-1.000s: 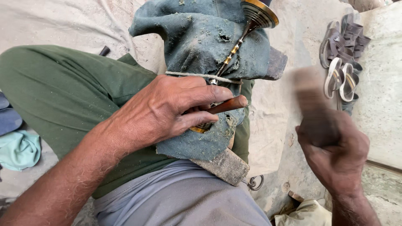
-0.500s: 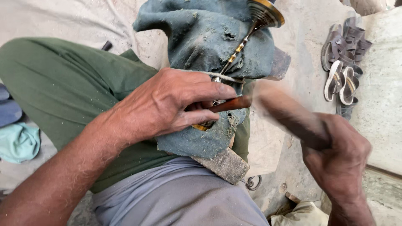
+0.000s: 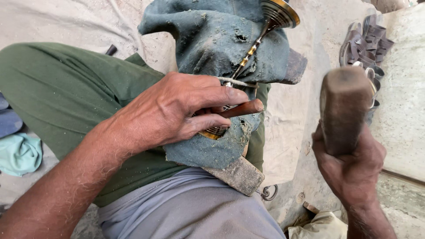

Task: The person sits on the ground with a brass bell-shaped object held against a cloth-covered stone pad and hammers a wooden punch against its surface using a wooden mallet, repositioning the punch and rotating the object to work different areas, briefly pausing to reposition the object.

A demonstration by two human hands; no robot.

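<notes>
Down on the dusty pale cloth-covered floor (image 3: 57, 22), that's what carries everything here. Over on the right, a heap of grey strapped sandals (image 3: 365, 46) lies beside a pale stone slab (image 3: 400, 102). Bottom centre, a small dark metal ring (image 3: 268, 193) sits on the ground, with a crumpled beige rag (image 3: 321, 225) nearby. Far left, a teal folded cloth (image 3: 20, 154), and above it what may be a blue slipper (image 3: 9, 121).
</notes>
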